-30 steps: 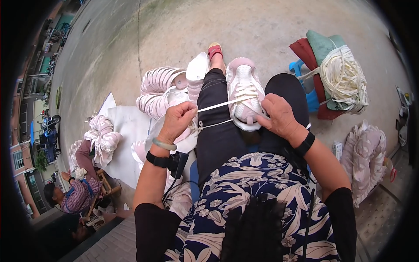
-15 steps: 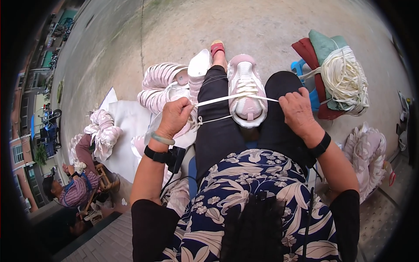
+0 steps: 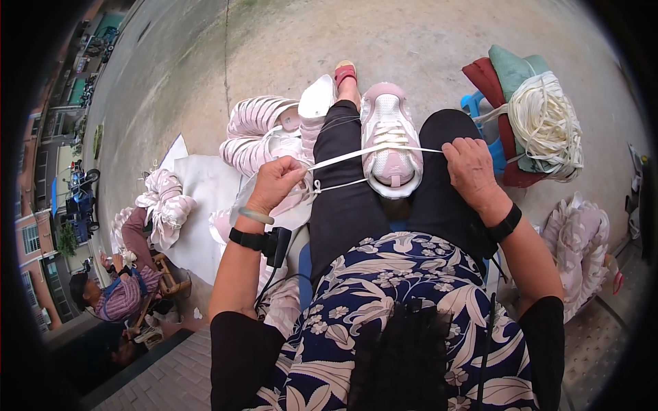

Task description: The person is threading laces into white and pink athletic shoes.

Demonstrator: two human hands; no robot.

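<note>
A pink and white sneaker upper (image 3: 394,168) rests between my thighs, its toe end away from me or toward me I cannot tell. White lacing crosses its middle. A flat white shoelace (image 3: 339,159) runs across the upper, stretched nearly straight between my hands. My left hand (image 3: 276,183), left of the upper, is closed in a pinch on one end of the lace. Over my right thigh my right hand (image 3: 473,171) is closed on the other end. Below the lace, a thin white cord (image 3: 343,185) with a knot passes over my left thigh to the upper.
Nested pink and white uppers (image 3: 253,130) lie left of my leg. A blue stool (image 3: 473,106) at right bears folded cloth and a bundle of white laces (image 3: 546,127). More uppers (image 3: 576,250) are piled at lower right. Another person (image 3: 120,294) sits at far left beside bundled uppers (image 3: 164,205).
Both hands keep hold of the lace and have hardly moved against the upper. The whole view has shifted slightly. The other person's hands and head have moved a little.
</note>
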